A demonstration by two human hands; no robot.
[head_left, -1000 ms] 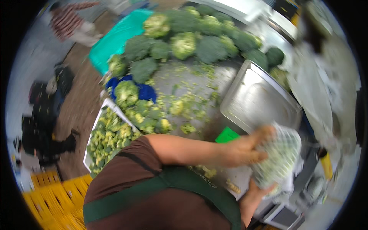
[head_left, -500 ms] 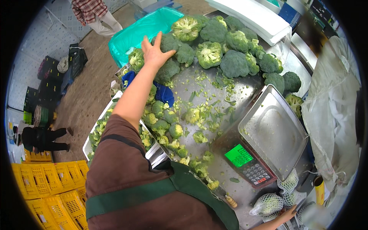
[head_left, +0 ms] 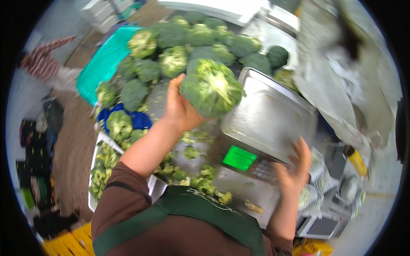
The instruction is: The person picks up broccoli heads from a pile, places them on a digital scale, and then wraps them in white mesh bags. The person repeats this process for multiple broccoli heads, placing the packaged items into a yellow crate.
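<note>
Inside the left grip — an upturned broccoli.

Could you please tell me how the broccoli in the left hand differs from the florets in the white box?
The held broccoli is a large head, while the florets are small pieces. The held broccoli is raised in the left hand, whereas the florets lie heaped in the white box. Both are green with paler parts.
</note>
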